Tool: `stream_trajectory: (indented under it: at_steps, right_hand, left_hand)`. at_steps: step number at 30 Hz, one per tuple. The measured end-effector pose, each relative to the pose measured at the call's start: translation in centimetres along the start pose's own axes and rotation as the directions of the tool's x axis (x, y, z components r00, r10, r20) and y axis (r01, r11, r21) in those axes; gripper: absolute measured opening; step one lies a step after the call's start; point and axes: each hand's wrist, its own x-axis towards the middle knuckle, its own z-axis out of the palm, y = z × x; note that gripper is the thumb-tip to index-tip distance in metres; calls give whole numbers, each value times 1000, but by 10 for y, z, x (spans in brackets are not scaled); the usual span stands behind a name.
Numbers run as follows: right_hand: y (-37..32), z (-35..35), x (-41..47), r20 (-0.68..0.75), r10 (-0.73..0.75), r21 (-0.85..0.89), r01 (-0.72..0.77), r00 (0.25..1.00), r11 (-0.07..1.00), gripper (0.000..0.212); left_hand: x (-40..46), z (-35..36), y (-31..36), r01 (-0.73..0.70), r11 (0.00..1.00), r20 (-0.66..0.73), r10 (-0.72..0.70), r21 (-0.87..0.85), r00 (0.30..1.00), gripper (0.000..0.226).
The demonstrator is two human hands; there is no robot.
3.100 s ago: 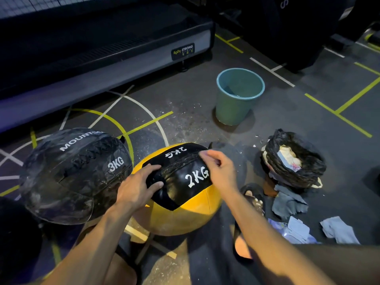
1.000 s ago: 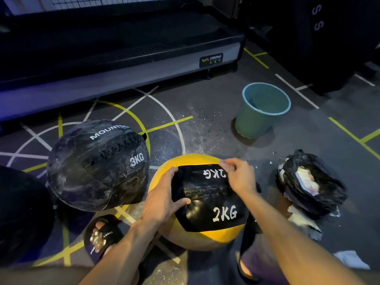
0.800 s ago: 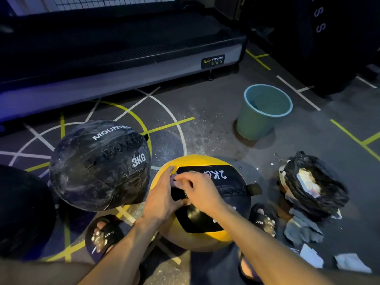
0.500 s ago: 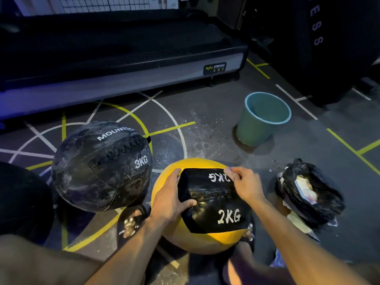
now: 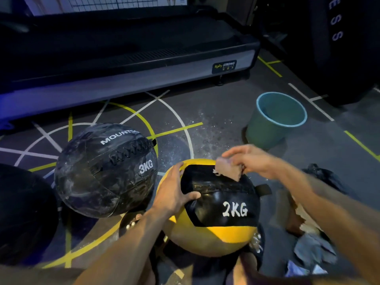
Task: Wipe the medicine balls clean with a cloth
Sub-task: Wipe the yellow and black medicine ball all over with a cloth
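Note:
A yellow and black medicine ball [image 5: 218, 214] marked 2KG sits on the floor in front of me. My left hand [image 5: 174, 192] rests flat on its left side, thumb on the black panel. My right hand [image 5: 253, 161] pinches a small pinkish cloth [image 5: 227, 168] at the ball's top far edge. A black 3KG medicine ball [image 5: 104, 169] stands to the left, its surface streaked with white. Another dark ball [image 5: 22, 214] lies at the far left edge.
A teal bucket [image 5: 275, 120] stands on the floor at the back right. A black bag [image 5: 322, 175] and loose cloths [image 5: 312, 251] lie to the right, partly behind my right arm. A treadmill base [image 5: 127, 75] runs along the back. White specks dot the floor.
My right hand has lifted off the ball's top panel and the pinkish cloth now shows in its fingers. The left hand stays on the ball's left side.

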Motion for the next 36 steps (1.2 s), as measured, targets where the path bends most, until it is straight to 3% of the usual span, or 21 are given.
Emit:
stream_trajectory:
  at_steps: [2, 4, 7, 9, 11, 15, 19, 21, 25, 30, 32, 36]
  right_hand:
    - [-12, -28, 0, -25, 2, 199, 3, 1000, 980, 38]
    - [-25, -48, -3, 34, -20, 328, 8, 999, 945, 41]
    - [-33, -67, -7, 161, -67, 392, -2, 985, 920, 43]
    - [-28, -76, -2, 179, -87, 421, 3, 980, 907, 46]
    - [-20, -79, 7, 163, -80, 431, 2, 983, 902, 46]
    - [2, -72, 34, 65, -59, 473, 21, 996, 881, 44]
    - [19, -68, 69, -45, -55, 550, 71, 997, 832, 43]
    - [23, -72, 84, -113, -39, 576, 98, 993, 812, 42]
    - [19, -89, 103, -221, -34, 579, 160, 975, 800, 45]
    - [0, -114, 111, -245, -83, 646, 227, 966, 729, 48]
    - [-2, -115, 112, -224, -96, 663, 224, 970, 715, 47]
    - [11, -103, 119, -193, -46, 688, 169, 980, 706, 41]
  left_hand:
    - [18, -8, 10, -26, 993, 27, 23, 113, 999, 101]
    - [35, -20, 24, -53, 940, 82, 27, 337, 996, 88]
    - [58, -36, 49, -133, 714, 157, 32, 688, 987, 77]
    - [71, -44, 65, -181, 576, 228, -10, 797, 974, 75]
    - [83, -48, 72, -213, 526, 293, -72, 823, 953, 71]
    - [103, -47, 73, -247, 565, 383, -135, 788, 914, 67]
    - [122, -49, 72, -256, 709, 435, -79, 658, 897, 57]
    - [136, -48, 78, -244, 762, 380, -2, 600, 925, 51]
    - [161, -39, 111, -246, 776, 151, 194, 581, 969, 48]
    - [177, -52, 134, -284, 775, -78, 393, 565, 916, 50]
    - [179, -52, 122, -304, 793, -110, 419, 528, 901, 50]
    - [181, -37, 64, -345, 806, -27, 407, 480, 913, 44]
